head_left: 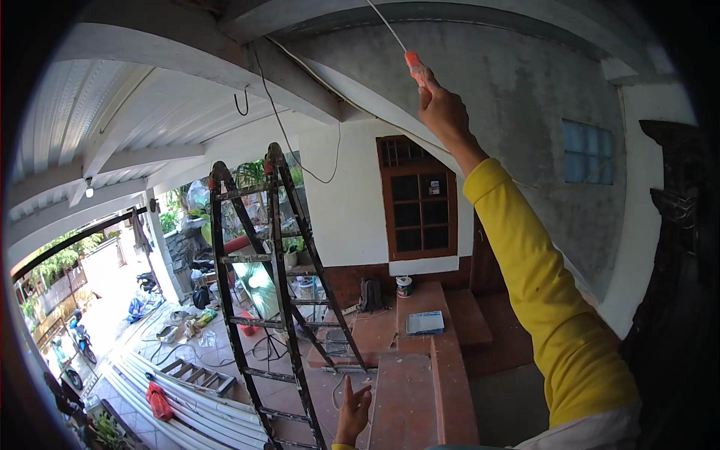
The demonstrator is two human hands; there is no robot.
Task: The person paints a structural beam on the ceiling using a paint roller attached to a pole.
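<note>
My right hand (pixel 442 112) is raised high, its fingers wrapped round the orange handle of what looks like a paint roller (pixel 412 64). A thin metal rod runs up from that handle and leaves the top of the view, so the tool's head is hidden. Low in the middle, my left hand (pixel 353 412) is open with its fingers apart and nothing in it. Just left of this hand stands a paint-spattered stepladder (pixel 279 300). On the reddish step below lie a white paint tray (pixel 425 322) with a bluish inside and a paint bucket (pixel 404 286).
Concrete beams (pixel 172 45) and a loose hanging cable (pixel 285 135) are overhead. White pipes (pixel 187 409), a red bag (pixel 158 402) and a small ladder (pixel 196 377) lie on the tiled floor at left. A lit work lamp (pixel 256 279) shows behind the stepladder. A backpack (pixel 370 295) leans near the wall.
</note>
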